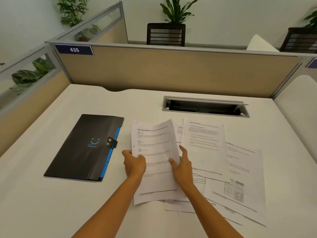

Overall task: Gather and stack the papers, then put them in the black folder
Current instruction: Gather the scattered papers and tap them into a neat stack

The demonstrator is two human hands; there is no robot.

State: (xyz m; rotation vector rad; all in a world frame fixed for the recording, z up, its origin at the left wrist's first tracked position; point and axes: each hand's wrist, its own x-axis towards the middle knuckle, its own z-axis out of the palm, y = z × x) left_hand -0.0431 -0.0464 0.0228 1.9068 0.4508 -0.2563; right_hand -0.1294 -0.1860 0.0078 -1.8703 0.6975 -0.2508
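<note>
While left hand (134, 164), right hand (182, 166) grip sheet (154, 148) | black folder (82, 146) beside | hatch (205, 107) behind

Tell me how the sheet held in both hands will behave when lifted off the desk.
Likely floppy: the sheet bows between the left hand and right hand, its top corner curling. Probably very light, since pinches at its edges carry it. It may slide easily over the loose papers beneath, and a tight grip could crease it.

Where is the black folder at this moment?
In the head view the black folder lies closed on the left side of the desk, just left of the sheet that the left hand grips.
</note>
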